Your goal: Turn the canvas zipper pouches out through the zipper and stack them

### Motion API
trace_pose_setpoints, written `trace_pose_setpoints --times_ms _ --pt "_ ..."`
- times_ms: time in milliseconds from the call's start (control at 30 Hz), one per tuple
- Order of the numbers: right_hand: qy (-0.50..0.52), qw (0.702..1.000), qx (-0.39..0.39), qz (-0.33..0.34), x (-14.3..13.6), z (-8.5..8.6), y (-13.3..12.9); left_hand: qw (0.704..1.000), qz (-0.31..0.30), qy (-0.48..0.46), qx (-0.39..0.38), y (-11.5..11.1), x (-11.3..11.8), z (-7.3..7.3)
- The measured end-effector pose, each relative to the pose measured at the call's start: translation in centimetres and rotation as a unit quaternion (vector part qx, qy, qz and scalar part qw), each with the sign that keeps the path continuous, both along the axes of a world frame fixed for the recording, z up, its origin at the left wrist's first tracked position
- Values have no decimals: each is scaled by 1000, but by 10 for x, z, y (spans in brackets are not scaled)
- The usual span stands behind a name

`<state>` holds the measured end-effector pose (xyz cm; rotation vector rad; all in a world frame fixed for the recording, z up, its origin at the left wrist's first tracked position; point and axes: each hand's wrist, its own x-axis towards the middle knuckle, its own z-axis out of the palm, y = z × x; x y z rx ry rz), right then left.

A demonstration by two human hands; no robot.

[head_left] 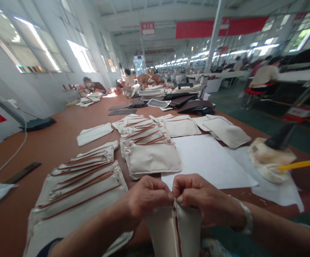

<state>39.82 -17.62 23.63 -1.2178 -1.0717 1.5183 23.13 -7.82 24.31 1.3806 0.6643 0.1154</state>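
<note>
A cream fabric pouch (161, 228) with a brown strip down its middle hangs at the near edge of the table. My left hand (151, 194) pinches its top edge from the left. Against it, my right hand (194, 191) pinches the same edge from the right, fingertips almost touching. Just beyond my hands lies a stack of similar cream pouches (155, 159). To the left, overlapping cream pouches with brown strips (82, 196) fan out, partly hidden under my left forearm.
White paper (205, 160) lies right of the stack, near a cloth bundle (272, 157) with a yellow-handled tool (300, 165). More pouches (227, 130) and dark pieces (189, 101) sit farther back. A dark flat bar (23, 173) rests at left. Several people sit in the background.
</note>
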Motion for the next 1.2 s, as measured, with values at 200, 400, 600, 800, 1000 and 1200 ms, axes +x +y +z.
trace_pose_setpoints --times_ms 200,400,600,800,1000,1200 --pt "-59 996 57 17 3 3 -7 1000 -6 -6 7 -1 -1 -4" --pt "-133 988 75 15 2 5 -12 1000 -13 -4 6 -1 0 -5" --pt "-148 987 66 9 1 1 -13 996 -82 1 27 1 -3 0" --pt "-202 976 80 15 2 3 -15 995 -60 52 54 -3 -3 0" --pt "-330 940 91 19 -2 7 -18 996 -56 49 40 -5 -2 0" --pt "-228 972 44 19 -1 1 -16 997 -41 -6 -59 -15 -2 -3"
